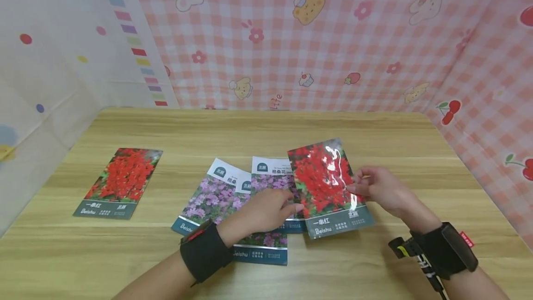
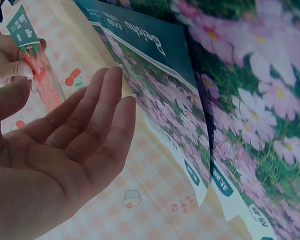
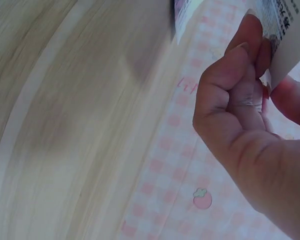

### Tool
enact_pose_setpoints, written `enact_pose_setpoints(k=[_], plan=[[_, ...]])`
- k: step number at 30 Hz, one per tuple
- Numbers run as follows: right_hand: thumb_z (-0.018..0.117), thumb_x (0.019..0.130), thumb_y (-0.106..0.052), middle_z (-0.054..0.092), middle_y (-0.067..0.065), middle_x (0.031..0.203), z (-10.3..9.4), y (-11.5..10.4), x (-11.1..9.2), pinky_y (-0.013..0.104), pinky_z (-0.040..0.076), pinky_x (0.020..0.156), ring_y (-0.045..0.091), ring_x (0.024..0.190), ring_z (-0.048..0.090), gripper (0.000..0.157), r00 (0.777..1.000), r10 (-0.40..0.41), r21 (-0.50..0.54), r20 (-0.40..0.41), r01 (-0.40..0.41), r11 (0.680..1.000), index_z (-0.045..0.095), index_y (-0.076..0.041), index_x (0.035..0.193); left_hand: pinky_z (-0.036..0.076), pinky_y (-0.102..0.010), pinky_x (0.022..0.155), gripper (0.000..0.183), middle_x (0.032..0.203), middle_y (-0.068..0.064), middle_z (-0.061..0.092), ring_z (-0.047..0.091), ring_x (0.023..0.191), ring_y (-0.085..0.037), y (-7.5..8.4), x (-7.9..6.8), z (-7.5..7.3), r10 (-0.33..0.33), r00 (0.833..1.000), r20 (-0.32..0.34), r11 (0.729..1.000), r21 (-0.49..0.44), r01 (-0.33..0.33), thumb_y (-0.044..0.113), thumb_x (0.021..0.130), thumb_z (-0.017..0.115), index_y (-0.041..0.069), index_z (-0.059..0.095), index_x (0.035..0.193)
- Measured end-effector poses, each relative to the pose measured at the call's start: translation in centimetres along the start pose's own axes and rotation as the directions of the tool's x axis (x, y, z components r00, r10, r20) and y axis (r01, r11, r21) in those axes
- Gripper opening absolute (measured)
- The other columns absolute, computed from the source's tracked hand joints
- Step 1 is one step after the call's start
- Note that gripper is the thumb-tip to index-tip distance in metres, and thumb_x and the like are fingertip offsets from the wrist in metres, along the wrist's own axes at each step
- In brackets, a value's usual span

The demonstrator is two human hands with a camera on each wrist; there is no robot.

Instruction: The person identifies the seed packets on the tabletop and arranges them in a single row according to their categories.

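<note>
A seed packet with red flowers (image 1: 320,177) and a dark green lower band is tilted up over the right side of the group. My right hand (image 1: 385,191) pinches its right edge between thumb and fingers; the right wrist view shows the packet's pale printed back (image 3: 292,42). Just left of it, my left hand (image 1: 262,209) hovers over purple-flower seed packets (image 1: 204,200), partly covering them. In the left wrist view, that hand's fingers (image 2: 112,125) are loosely extended, holding nothing, beside the purple packets (image 2: 162,92).
Another red-flower seed packet (image 1: 125,175) lies flat at the left of the wooden table (image 1: 200,128). The purple packets overlap one another in the middle. A pink checked cloth (image 1: 266,59) hangs behind, with more printed cloth at both sides.
</note>
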State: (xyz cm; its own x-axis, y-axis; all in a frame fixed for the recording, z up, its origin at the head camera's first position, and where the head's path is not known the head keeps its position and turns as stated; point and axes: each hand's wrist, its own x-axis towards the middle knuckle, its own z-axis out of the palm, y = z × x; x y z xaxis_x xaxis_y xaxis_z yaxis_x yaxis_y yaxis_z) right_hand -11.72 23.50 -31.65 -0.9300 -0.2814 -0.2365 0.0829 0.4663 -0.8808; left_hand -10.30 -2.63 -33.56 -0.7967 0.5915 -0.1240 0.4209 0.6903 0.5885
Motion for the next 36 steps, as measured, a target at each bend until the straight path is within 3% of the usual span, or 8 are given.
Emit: enact_pose_setpoints(k=[3, 5, 11, 21, 28, 36], plan=[[0.056, 0.088, 0.002, 0.046, 0.003, 0.069, 0.4, -0.2, 0.0, 0.029, 0.049, 0.062, 0.012, 0.067, 0.051, 0.013, 1.000, -0.016, 0.020, 0.001, 0.016, 1.000, 0.044, 0.003, 0.085, 0.036, -0.023, 0.050, 0.040, 0.051, 0.004, 0.041, 0.035, 0.043, -0.008, 0.0, -0.1, -0.1, -0.027, 1.000, -0.012, 0.998, -0.061, 0.026, 0.032, 0.093, 0.051, -0.001, 0.058, 0.114], [0.057, 0.087, 0.001, 0.045, 0.003, 0.068, 0.6, -0.3, 0.0, 0.028, 0.049, 0.061, 0.011, 0.065, 0.050, 0.014, 1.000, -0.023, 0.024, 0.003, 0.022, 0.999, 0.044, 0.003, 0.086, 0.032, -0.022, 0.046, 0.032, 0.052, 0.004, 0.041, 0.033, 0.043, -0.008, 0.0, -0.1, -0.1, -0.036, 0.999, -0.028, 0.994, -0.100, 0.033, 0.029, 0.093, 0.053, 0.000, 0.060, 0.106], [0.060, 0.086, -0.003, 0.049, 0.004, 0.065, 1.2, -0.4, 0.2, 0.033, 0.050, 0.062, 0.014, 0.064, 0.053, 0.018, 1.000, -0.028, -0.014, -0.005, 0.028, 1.000, 0.043, 0.001, 0.082, 0.033, -0.021, 0.045, 0.016, 0.062, 0.002, 0.050, 0.040, 0.047, -0.010, -0.3, 0.1, -0.2, -0.062, 0.994, -0.094, 0.976, -0.214, 0.041, 0.022, 0.092, 0.055, 0.007, 0.057, 0.089], [0.061, 0.086, -0.003, 0.064, 0.010, 0.070, 2.2, -0.6, 0.4, 0.042, 0.053, 0.059, 0.023, 0.061, 0.062, 0.025, 0.999, -0.024, 0.016, 0.039, 0.024, 1.000, 0.041, -0.002, 0.071, 0.042, -0.024, 0.048, 0.021, 0.070, 0.001, 0.054, 0.052, 0.052, -0.011, -0.3, 0.1, -0.1, -0.114, 0.984, -0.135, 0.960, -0.271, 0.074, 0.014, 0.089, 0.059, 0.001, 0.052, 0.105], [0.061, 0.087, -0.006, 0.065, 0.011, 0.068, 2.5, -0.6, 0.8, 0.042, 0.053, 0.059, 0.031, 0.058, 0.063, 0.023, 0.997, -0.023, -0.009, 0.067, 0.024, 1.000, 0.042, -0.001, 0.074, 0.042, -0.023, 0.043, 0.022, 0.072, -0.001, 0.053, 0.055, 0.049, -0.012, -0.5, -0.1, -0.2, -0.121, 0.979, -0.165, 0.944, -0.324, 0.062, 0.006, 0.090, 0.055, 0.000, 0.047, 0.110], [0.057, 0.090, -0.010, 0.061, 0.011, 0.064, 2.7, -0.5, 1.4, 0.036, 0.051, 0.054, 0.026, 0.056, 0.061, 0.018, 0.997, -0.044, -0.079, 0.068, 0.049, 0.996, 0.051, 0.005, 0.084, 0.040, -0.024, 0.045, 0.029, 0.075, -0.004, 0.051, 0.052, 0.052, -0.014, -1.0, -0.5, -0.8, -0.112, 0.982, -0.154, 0.934, -0.353, 0.051, 0.005, 0.094, 0.048, 0.000, 0.041, 0.122]])
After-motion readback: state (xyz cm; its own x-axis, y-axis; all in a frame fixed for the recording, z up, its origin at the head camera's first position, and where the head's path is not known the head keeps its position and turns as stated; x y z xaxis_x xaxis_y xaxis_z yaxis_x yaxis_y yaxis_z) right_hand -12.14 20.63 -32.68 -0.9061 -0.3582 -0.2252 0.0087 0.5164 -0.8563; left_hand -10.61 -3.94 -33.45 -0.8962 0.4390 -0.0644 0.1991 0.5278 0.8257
